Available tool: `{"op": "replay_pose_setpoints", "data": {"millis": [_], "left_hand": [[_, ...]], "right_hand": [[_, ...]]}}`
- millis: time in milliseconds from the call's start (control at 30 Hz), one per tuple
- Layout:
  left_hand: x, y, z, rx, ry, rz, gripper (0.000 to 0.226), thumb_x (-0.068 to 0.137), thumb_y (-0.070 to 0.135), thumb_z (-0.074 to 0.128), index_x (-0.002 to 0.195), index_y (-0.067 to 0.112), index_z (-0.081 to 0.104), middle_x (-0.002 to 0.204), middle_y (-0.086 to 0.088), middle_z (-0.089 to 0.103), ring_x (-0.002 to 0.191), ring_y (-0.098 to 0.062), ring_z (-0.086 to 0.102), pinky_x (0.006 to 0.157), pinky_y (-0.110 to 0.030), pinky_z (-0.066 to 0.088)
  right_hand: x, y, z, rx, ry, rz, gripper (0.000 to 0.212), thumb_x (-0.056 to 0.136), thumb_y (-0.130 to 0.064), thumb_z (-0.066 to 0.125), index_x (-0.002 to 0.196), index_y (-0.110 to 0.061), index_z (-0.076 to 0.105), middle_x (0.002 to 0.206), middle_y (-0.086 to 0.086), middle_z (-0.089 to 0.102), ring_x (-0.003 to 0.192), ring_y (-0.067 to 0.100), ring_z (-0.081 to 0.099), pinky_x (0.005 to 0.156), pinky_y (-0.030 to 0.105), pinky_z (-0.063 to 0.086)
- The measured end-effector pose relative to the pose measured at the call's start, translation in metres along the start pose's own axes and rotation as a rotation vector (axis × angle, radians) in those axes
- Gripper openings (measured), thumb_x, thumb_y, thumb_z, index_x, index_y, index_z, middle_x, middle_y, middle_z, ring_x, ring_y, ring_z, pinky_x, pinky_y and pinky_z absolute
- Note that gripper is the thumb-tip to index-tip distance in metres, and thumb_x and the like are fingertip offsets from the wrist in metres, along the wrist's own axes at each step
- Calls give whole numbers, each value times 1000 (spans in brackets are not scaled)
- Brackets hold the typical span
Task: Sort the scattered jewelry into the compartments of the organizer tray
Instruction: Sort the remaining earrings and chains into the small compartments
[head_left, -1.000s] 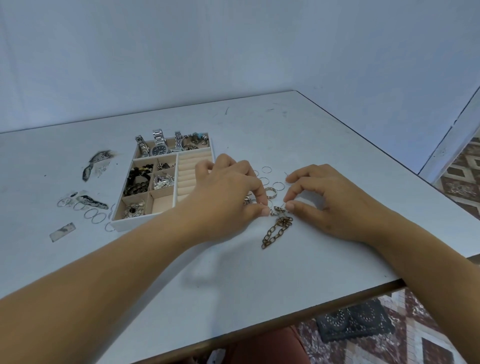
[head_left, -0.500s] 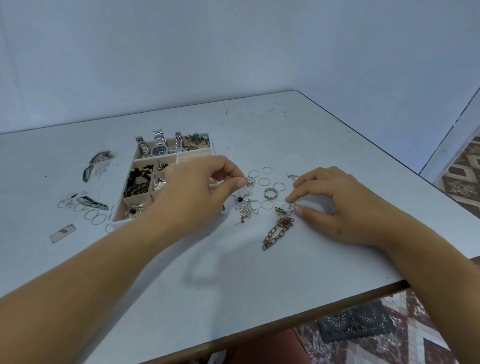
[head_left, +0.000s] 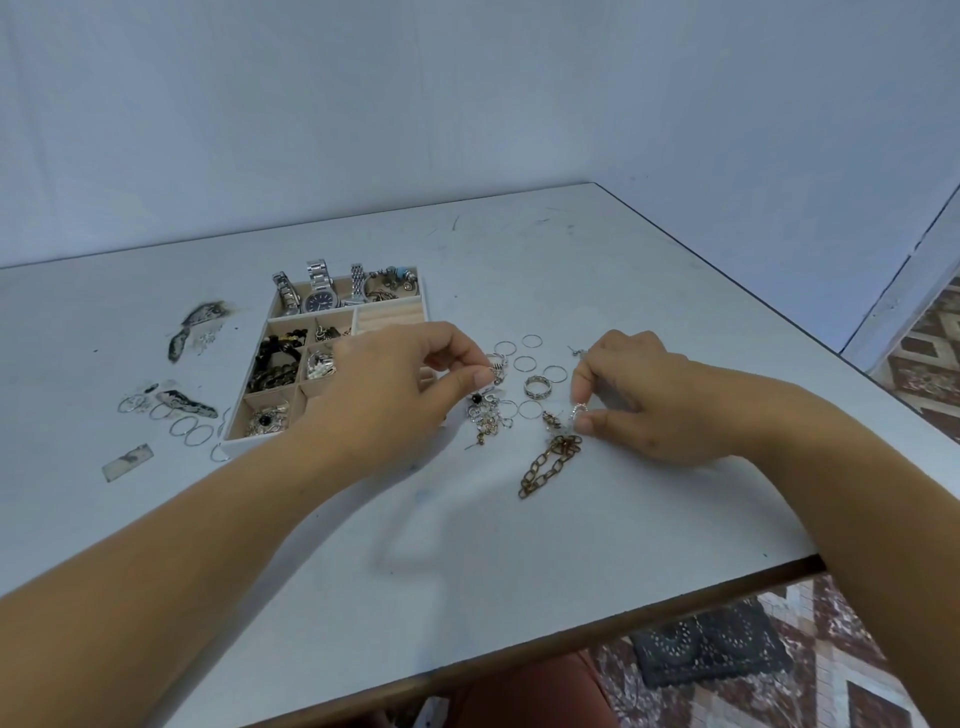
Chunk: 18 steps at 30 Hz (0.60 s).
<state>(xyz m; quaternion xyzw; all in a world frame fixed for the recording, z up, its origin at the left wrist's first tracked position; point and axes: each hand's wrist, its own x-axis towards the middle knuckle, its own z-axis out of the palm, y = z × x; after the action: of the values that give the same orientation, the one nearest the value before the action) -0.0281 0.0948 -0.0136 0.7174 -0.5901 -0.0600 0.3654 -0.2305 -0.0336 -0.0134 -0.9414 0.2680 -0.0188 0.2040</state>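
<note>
The white organizer tray (head_left: 236, 446) with beige compartments sits left of centre; it holds watches (head_left: 318, 299), dark bead bracelets (head_left: 275, 364) and small silver pieces. My left hand (head_left: 395, 384) hovers over the tray's right side and pinches a small silver piece (head_left: 497, 372) between thumb and forefinger. My right hand (head_left: 644, 400) pinches a small sparkly ring (head_left: 578, 410) just above the table. Between the hands lie thin silver rings (head_left: 524, 364), a wide band ring (head_left: 536, 386), a tangle of small earrings (head_left: 485, 418) and a bronze chain bracelet (head_left: 548, 465).
Left of the tray lie several thin silver hoops (head_left: 182, 423), patterned hair clips (head_left: 187, 402) and a small flat tag (head_left: 127, 461). The table's front edge (head_left: 623, 608) runs near my forearms, its right edge (head_left: 779, 312) borders a patterned floor. A wall stands behind.
My left hand drew back from the pile toward the tray, lifting a small silver piece. My right hand stayed beside the chain and now pinches a sparkly ring.
</note>
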Motion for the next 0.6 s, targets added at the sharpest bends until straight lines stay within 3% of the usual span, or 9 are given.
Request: {"op": "replay_pose_setpoints", "data": {"millis": [67, 233, 300, 400, 467, 600], "left_hand": [[0, 0, -1, 11, 11, -12, 11, 78, 51, 68, 79, 40, 67, 83, 28, 65, 85, 9, 59, 101, -43, 40], [0, -4, -6, 13, 14, 5, 11, 77, 50, 69, 78, 39, 68, 79, 22, 68, 85, 9, 60, 102, -42, 39], [-1, -6, -9, -2, 2, -1, 9, 78, 47, 70, 77, 38, 68, 77, 18, 69, 84, 8, 61, 101, -38, 41], [-4, -8, -16, -16, -10, -26, 9, 77, 47, 70, 80, 39, 69, 80, 22, 68, 81, 10, 62, 102, -42, 40], [-8, -9, -23, -64, -23, -47, 5, 78, 41, 72, 77, 36, 69, 78, 18, 70, 76, 9, 64, 97, -33, 46], [-14, -19, -43, 14, 53, -63, 5, 80, 37, 69, 76, 39, 68, 77, 21, 69, 80, 10, 60, 82, -18, 40]], "right_hand": [[1, -5, 3, 55, 36, -52, 12, 88, -41, 57, 95, -34, 51, 92, -17, 45, 91, -1, 38, 76, 19, 33], [3, -13, 9, 206, 117, -129, 8, 86, -34, 64, 83, -37, 56, 85, -21, 64, 89, -6, 52, 79, 21, 37], [4, -16, 11, 208, 140, -138, 9, 86, -34, 64, 85, -39, 57, 85, -21, 64, 89, -6, 52, 79, 22, 38], [8, -23, 7, 125, 227, -178, 15, 87, -35, 63, 101, -42, 61, 86, -23, 63, 101, -1, 49, 91, 22, 37], [11, -30, 3, 44, 271, -214, 13, 89, -33, 60, 100, -34, 66, 89, -21, 62, 100, 1, 47, 91, 22, 34], [22, -52, -1, 5, 319, -260, 10, 92, -30, 57, 94, -27, 66, 90, -16, 62, 95, 5, 48, 88, 23, 32]]}}
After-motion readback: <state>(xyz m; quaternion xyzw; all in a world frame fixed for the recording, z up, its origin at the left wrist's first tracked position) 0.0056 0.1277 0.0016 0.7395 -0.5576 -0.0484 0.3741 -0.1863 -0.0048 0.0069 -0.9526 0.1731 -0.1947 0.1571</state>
